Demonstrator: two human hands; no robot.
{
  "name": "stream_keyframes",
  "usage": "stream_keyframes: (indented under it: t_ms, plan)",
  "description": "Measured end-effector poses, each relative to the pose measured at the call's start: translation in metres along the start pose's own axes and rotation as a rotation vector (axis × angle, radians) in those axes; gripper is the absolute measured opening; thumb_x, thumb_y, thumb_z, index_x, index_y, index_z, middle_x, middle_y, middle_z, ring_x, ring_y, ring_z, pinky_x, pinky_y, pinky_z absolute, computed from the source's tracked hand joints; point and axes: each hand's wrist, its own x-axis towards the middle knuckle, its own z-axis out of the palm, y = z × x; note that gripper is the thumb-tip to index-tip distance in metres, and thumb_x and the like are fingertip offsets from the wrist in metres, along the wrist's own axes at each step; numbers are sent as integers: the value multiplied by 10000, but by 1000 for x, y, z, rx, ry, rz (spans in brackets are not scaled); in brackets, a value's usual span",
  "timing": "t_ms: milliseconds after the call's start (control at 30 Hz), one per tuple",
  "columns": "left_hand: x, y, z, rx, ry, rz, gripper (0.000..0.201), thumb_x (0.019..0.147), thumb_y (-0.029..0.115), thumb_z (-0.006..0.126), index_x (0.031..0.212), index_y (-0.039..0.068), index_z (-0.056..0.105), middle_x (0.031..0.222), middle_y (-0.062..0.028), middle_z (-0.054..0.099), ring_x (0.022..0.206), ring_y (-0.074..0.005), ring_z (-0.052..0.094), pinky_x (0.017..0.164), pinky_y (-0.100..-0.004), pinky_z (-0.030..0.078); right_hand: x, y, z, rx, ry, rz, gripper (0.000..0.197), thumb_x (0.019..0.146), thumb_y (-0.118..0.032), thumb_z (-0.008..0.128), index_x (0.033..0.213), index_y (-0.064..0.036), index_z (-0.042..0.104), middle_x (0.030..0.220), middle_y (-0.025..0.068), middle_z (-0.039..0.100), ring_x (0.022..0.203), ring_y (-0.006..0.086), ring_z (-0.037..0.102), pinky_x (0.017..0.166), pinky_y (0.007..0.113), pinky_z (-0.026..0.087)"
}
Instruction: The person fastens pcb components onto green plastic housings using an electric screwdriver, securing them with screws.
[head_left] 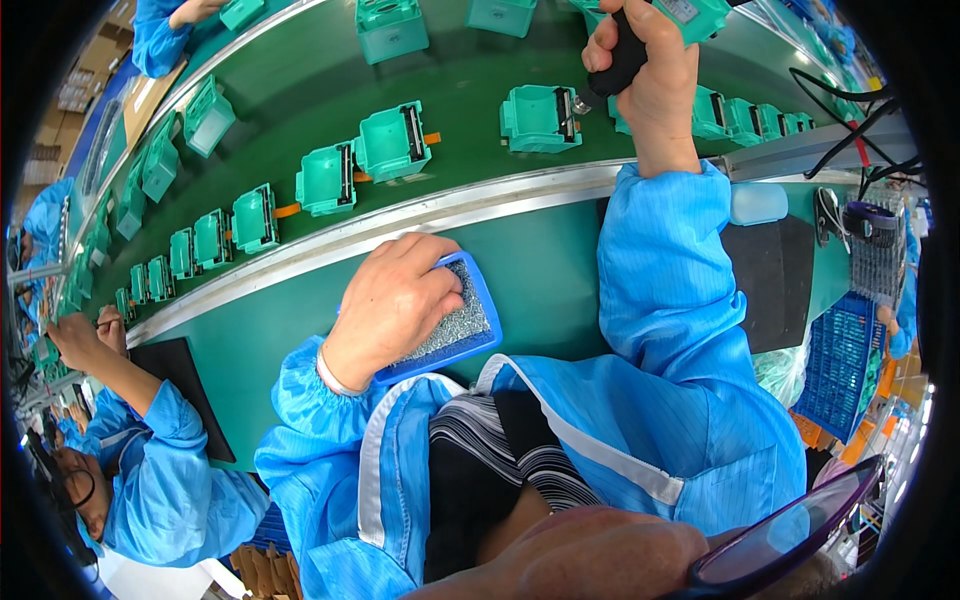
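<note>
My right hand (655,85) is wrapped round the black grip of an electric screwdriver (622,58). Its metal tip reaches the right edge of a green plastic housing (538,118), by the dark strip there. My left hand (398,305) rests over a blue tray (487,335) filled with small metal screws (455,330). Its fingers are curled and pressed together among the screws; whatever they pinch is hidden.
A metal rail (480,198) divides my green bench from the belt (465,110), which carries several green housings. Black mats (770,275) lie at both sides. Cables (850,110) hang at the right. A co-worker (165,480) sits at the left.
</note>
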Motion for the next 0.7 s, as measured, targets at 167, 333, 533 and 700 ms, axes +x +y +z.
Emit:
stream_keyframes:
  t_ms: [167, 333, 533, 700]
  plan:
    - [3, 2, 0, -31, -6, -10, 253, 659, 137, 846, 799, 70, 645, 1137, -98, 680, 1026, -331, 634, 854, -440, 512, -3, -1, 2, 6, 19, 18, 308, 944, -298, 691, 987, -2, 619, 692, 58, 589, 536, 160, 579, 505, 294, 496]
    - [5, 2, 1, -45, -4, -11, 275, 644, 142, 855, 790, 77, 632, 1143, -97, 679, 1025, -332, 633, 858, -442, 512, 0, 6, -6, 55, -22, 30, 322, 932, -314, 712, 977, -9, 619, 697, 56, 594, 539, 161, 582, 508, 298, 499]
    - [9, 2, 2, -43, -26, -11, 259, 667, 165, 847, 794, 73, 641, 1144, -89, 673, 1037, -320, 628, 874, -440, 510, -1, 21, -11, -100, -101, 31, 318, 918, -332, 730, 930, -31, 629, 680, 39, 593, 540, 146, 572, 510, 275, 461]
    - [10, 4, 3, -34, -35, -14, 232, 701, 168, 830, 811, 71, 650, 1132, -80, 664, 1040, -302, 622, 877, -439, 506, -3, 14, -7, -86, -126, 7, 316, 910, -329, 742, 930, -35, 627, 668, 39, 585, 537, 142, 563, 511, 276, 451]
